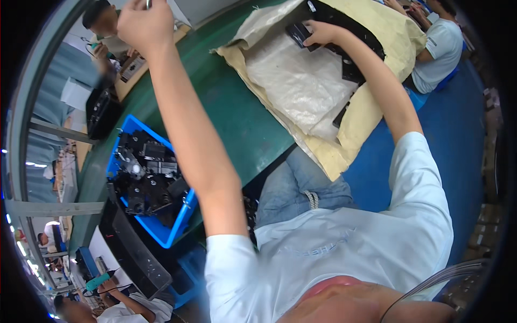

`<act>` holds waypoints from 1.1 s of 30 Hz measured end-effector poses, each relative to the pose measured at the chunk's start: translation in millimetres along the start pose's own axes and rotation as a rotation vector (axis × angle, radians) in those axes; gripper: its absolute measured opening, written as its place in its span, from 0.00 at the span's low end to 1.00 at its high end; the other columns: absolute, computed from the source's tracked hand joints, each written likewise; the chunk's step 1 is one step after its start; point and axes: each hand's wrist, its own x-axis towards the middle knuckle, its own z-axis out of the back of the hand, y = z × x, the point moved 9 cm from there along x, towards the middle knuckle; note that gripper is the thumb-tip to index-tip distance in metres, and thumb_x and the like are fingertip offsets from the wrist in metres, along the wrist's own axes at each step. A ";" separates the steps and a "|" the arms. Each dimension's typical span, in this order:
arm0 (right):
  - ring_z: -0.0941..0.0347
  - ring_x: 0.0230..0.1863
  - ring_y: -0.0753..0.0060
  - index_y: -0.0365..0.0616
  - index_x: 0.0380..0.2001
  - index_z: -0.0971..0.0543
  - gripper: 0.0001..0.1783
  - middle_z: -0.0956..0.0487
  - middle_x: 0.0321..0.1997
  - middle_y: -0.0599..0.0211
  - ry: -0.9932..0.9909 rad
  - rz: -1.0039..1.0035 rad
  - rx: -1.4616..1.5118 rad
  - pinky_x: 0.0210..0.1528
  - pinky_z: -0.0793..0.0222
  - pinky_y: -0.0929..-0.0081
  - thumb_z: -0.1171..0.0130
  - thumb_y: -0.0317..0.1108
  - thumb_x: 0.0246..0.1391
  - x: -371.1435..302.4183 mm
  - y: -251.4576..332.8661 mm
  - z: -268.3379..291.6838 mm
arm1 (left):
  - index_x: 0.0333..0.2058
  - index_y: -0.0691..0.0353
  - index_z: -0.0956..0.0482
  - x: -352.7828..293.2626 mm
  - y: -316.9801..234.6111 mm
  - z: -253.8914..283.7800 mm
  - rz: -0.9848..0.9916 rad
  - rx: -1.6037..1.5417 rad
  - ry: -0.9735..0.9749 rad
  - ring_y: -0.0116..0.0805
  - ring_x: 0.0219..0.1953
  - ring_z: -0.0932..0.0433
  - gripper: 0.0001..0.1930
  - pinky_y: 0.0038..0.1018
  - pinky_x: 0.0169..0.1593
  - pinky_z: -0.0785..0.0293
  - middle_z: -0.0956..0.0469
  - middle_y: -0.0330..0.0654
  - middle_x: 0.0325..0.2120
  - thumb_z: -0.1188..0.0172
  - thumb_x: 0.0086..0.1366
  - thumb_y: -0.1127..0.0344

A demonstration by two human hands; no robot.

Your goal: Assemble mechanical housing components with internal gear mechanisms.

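1. The right hand (322,34) pinched a black part (301,35) between thumb and fingers, above the upper end of an open tan sack (304,81).
2. The left hand (145,26) was raised left of the sack, well apart from it, fingers curled. A shiny piece (149,4) showed there at the edge of view; I could not tell how firmly it was gripped.
3. More black pieces (353,70) lay inside the sack, toward its right side.
4. Left of the sack, a blue bin (168,239) stood heaped with black components (153,185).
5. Beneath the sack was a green table (231,118).
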 end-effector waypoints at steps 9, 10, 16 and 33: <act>0.30 0.57 0.63 0.36 0.69 0.46 0.51 0.29 0.59 0.49 0.134 0.523 1.274 0.57 0.33 0.74 0.36 0.39 0.43 -227.6 65.9 34.7 | 0.47 0.67 0.28 -205.4 4.4 44.9 0.395 -1.306 -0.296 0.32 0.33 0.22 0.14 0.23 0.38 0.25 0.22 0.46 0.29 0.45 0.62 0.76; 0.29 0.56 0.62 0.34 0.69 0.47 0.53 0.30 0.60 0.46 0.123 0.538 1.373 0.57 0.33 0.73 0.35 0.38 0.42 -242.9 76.8 28.7 | 0.47 0.65 0.28 -226.9 12.0 42.1 0.382 -1.446 -0.284 0.33 0.34 0.22 0.14 0.26 0.40 0.24 0.23 0.44 0.29 0.48 0.62 0.75; 0.28 0.56 0.51 0.49 0.68 0.44 0.49 0.37 0.65 0.42 -0.255 0.568 1.374 0.54 0.28 0.66 0.34 0.35 0.41 -283.1 95.9 -15.2 | 0.43 0.60 0.32 -280.0 37.1 14.8 0.680 -1.468 -0.181 0.28 0.23 0.33 0.11 0.27 0.34 0.30 0.31 0.39 0.20 0.51 0.62 0.77; 0.37 0.64 0.34 0.49 0.47 0.35 0.14 0.54 0.74 0.43 -0.218 0.731 1.411 0.55 0.28 0.49 0.54 0.38 0.58 -280.8 147.4 -78.7 | 0.40 0.58 0.36 -281.9 26.3 38.7 0.606 -1.091 -0.254 0.26 0.18 0.37 0.09 0.22 0.28 0.35 0.34 0.37 0.15 0.52 0.62 0.78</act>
